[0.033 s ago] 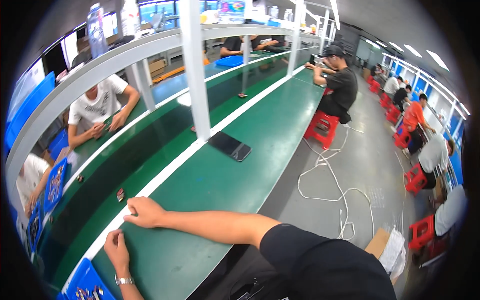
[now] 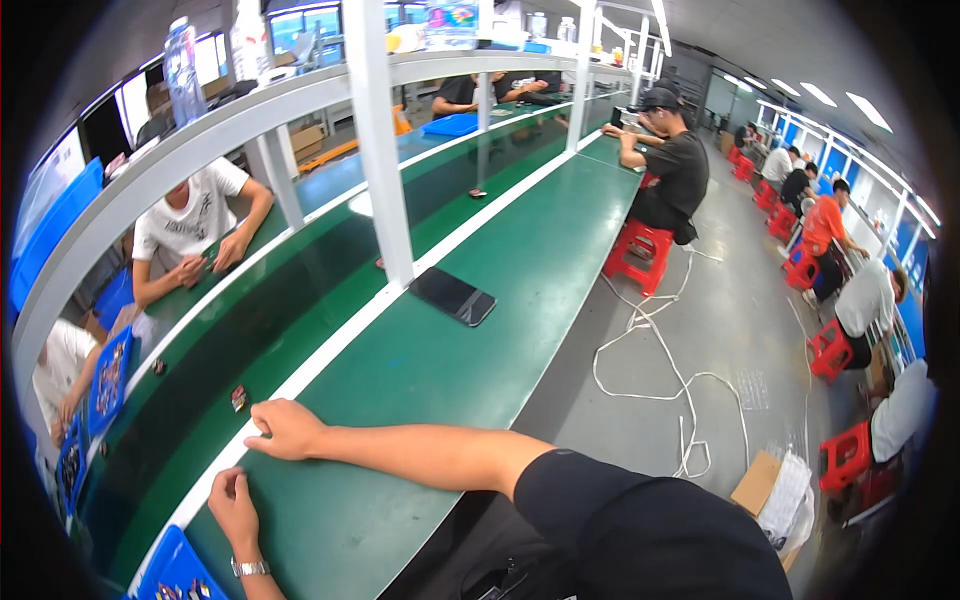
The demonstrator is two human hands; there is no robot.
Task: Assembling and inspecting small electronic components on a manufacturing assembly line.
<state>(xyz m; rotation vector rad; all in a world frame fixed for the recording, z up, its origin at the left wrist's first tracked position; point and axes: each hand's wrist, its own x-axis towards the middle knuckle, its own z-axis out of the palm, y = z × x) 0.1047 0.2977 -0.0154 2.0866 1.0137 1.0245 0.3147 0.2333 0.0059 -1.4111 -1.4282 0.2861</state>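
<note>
My right hand (image 2: 286, 430) rests by the white strip along the green bench (image 2: 400, 375). Its fingers are curled in, and nothing shows in them. Closer to me, my left hand (image 2: 234, 508) lies at the bench's left edge, a metal-band watch (image 2: 250, 568) on its wrist. The left fingers are bent inward, also with nothing visible in them. Just beyond the right hand, a small reddish and silvery part (image 2: 239, 398) sits on the green conveyor belt (image 2: 290, 350). Below the left hand is a blue tray (image 2: 175, 560) holding several small parts.
A black phone (image 2: 452, 296) lies farther along the bench beside a white post (image 2: 378, 150). Across the belt, a person in a white shirt (image 2: 190, 220) handles something small. Another sits on a red stool (image 2: 640, 258) at right. White cable (image 2: 690, 385) loops over the floor.
The whole view has shifted slightly. Both hands keep the same pose and place on the bench, and nothing has been picked up or let go.
</note>
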